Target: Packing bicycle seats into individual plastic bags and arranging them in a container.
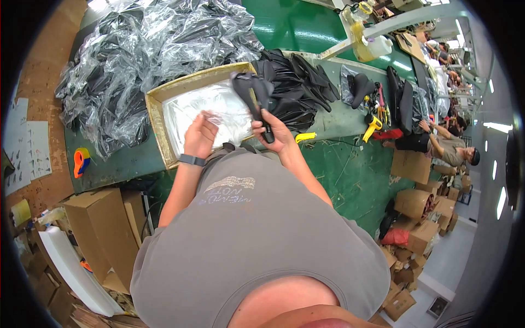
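Note:
A black bicycle saddle is in my right hand, whose fingers wrap round its narrow nose; the wide end points away from me. My left hand hovers over the near left part of a cardboard box, its fingers loosely bent and apart. Beneath it in the box lies a stack of clear plastic bags. Blur and the shiny plastic make the left fingertips hard to read; I see nothing plainly gripped there. Right of the box, several unwrapped black saddles lie in a heap.
Saddles in clear plastic pile up at the far left of the green bench. An orange-and-blue tape dispenser sits near its left edge. A yellow heat gun lies rightward. Cardboard cartons stand below left; another person works at right.

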A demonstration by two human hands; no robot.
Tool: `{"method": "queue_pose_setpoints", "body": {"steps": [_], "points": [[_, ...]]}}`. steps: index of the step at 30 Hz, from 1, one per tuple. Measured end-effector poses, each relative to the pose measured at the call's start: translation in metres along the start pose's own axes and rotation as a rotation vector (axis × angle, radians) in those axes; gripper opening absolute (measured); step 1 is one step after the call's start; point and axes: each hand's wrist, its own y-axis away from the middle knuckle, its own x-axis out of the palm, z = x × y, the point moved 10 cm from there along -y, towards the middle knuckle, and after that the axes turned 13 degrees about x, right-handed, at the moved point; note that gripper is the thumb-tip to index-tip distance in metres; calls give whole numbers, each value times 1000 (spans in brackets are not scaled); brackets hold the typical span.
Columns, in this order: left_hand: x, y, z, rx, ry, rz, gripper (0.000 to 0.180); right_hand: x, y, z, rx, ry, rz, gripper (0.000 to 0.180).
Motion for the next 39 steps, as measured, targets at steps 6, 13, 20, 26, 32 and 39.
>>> {"method": "queue_pose_setpoints", "body": {"steps": [6,13,20,26,32,39], "points": [[73,-4,-12,-157,21,115,24,32,57,16,-190,588,65,39],[201,5,-39,662,-1003,513,13,69,84,23,-643,1979,-512,74],[241,79,30,157,-859,1082,7,8,76,61,-392,644,-566,95],[149,24,82,-365,-579,479,32,0,64,101,-523,647,-564,42],[143,-62,14,-37,-604,86,19,130,61,73,-741,1729,-118,36],[164,-211,-204,377,-254,-75,13,-97,-12,201,-354,1205,-823,56]]}}
